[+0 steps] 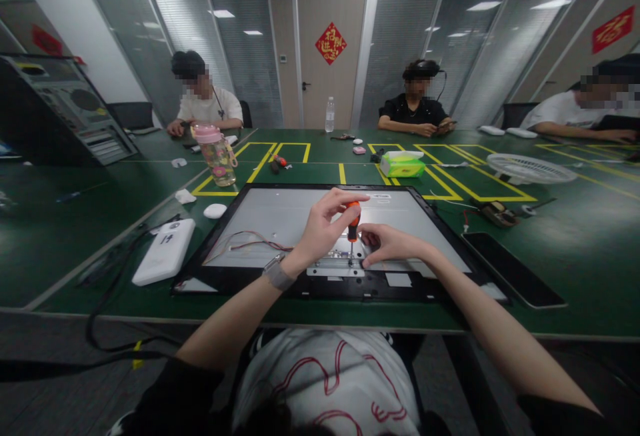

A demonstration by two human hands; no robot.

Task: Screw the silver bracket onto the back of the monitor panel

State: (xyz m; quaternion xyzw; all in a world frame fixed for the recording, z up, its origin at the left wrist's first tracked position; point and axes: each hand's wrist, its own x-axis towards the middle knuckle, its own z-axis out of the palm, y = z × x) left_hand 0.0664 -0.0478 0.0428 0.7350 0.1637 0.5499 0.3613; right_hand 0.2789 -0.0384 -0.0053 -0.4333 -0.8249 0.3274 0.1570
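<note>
A monitor panel (280, 213) lies face down on the green table, its grey metal back up and thin red wires running across its left part. My left hand (323, 229) is closed round the orange handle of a small screwdriver (353, 219), which stands upright with its tip on a metal bracket (336, 266) near the panel's front edge. My right hand (387, 244) rests beside the screwdriver shaft, fingers curled and pinched close to the tip on the bracket. A watch sits on my left wrist.
A white power pack (165, 249) with a black cable lies left of the panel. A dark phone (510, 269) lies to the right. Farther back are a pink bottle (217, 154), a green tissue pack (403, 165), a white fan grille (525, 169) and a computer case (65, 109). Three people sit at the far side.
</note>
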